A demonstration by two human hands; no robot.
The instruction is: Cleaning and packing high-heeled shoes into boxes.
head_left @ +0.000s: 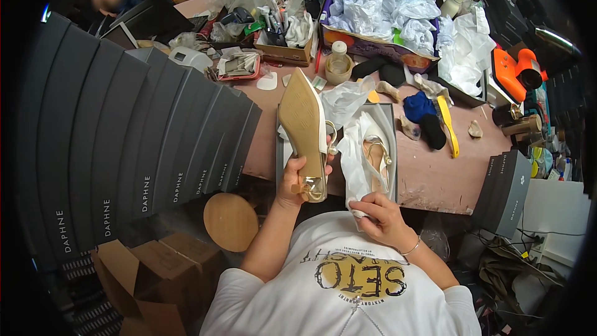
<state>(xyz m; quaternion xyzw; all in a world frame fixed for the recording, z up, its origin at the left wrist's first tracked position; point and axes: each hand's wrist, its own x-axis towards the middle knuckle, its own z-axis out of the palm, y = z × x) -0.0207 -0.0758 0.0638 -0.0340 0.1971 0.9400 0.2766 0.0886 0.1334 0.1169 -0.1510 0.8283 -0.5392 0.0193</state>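
Note:
My left hand point(291, 185) grips a pointed white shoe point(301, 115) around its heel end, with the tan sole turned up and the toe pointing away from me. A shiny gold-coloured block heel shows near my thumb. An open grey shoebox point(395, 143) lies on the table under and beside it. In the box, a second white shoe point(373, 158) with a gold strap and a pearl-like bead rests on white tissue paper point(352, 143). My right hand point(382, 219) is closed on the near end of that tissue paper, at the table's front edge.
Tall stacks of dark shoeboxes point(130, 143) stand at the left. A purple box point(385, 43) of crumpled paper sits at the back. A yellow shoehorn-like strip point(447, 126), dark pads and an orange tape dispenser point(511, 74) lie right. Below are a round stool point(231, 222) and cardboard boxes point(168, 274).

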